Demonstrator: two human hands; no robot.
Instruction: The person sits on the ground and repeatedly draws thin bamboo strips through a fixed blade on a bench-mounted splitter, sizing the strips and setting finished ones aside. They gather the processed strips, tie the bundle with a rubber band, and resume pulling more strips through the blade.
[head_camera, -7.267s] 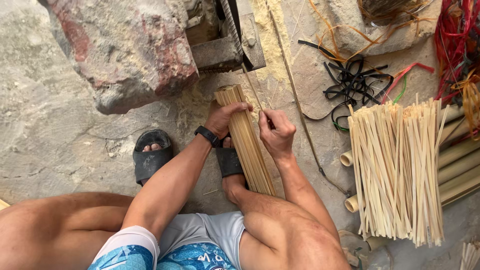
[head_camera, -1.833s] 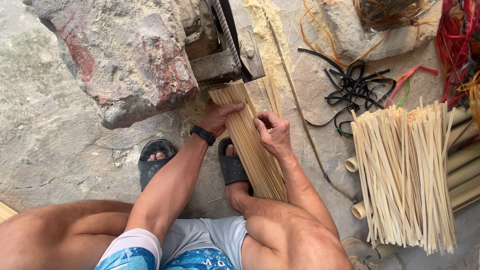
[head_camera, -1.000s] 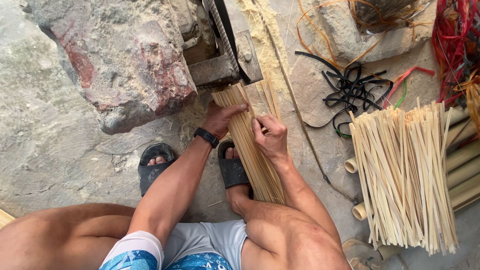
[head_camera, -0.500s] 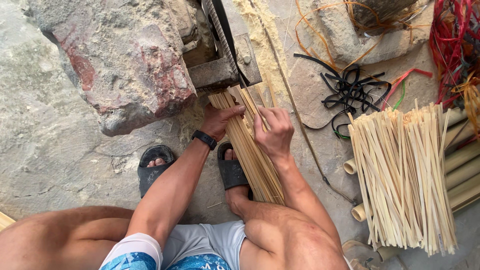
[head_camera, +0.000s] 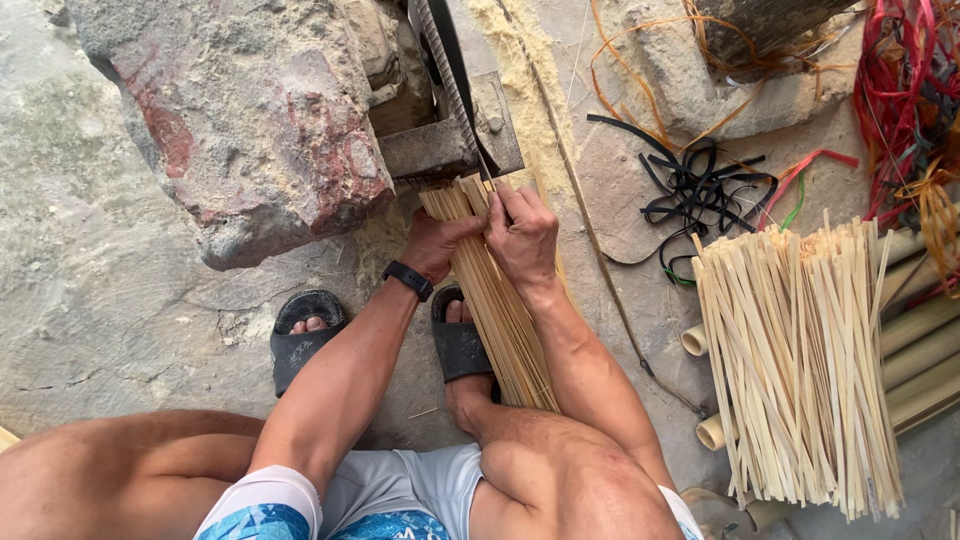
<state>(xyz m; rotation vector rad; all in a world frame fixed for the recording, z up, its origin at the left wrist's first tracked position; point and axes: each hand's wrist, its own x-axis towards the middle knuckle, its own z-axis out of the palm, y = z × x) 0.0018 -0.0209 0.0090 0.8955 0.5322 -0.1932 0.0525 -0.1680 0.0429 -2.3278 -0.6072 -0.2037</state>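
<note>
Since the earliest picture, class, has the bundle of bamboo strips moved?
Yes. The bundle has moved forward; its far end now reaches the metal block beside the big rock, with both hands gripping it.

- The ground (head_camera: 110, 300) is bare, cracked stone and carries everything.
- A big rock (head_camera: 240, 120) with reddish stains lies on it; it is the landmark here.
- Right of the rock, touching it, sits a metal block (head_camera: 440, 150) with a saw blade (head_camera: 445, 60).
- Sawdust (head_camera: 520, 70) trails just right of the blade.
- Below the rock, two sandals (head_camera: 300, 335) stand on the ground.
- Well right of the rock lie black straps (head_camera: 690, 190).
- Further right, a bundle of pale strips (head_camera: 800, 360) rests over bamboo tubes (head_camera: 925, 345).
- Farthest right of the rock, at the top corner, lie red cords (head_camera: 900, 80).
</note>
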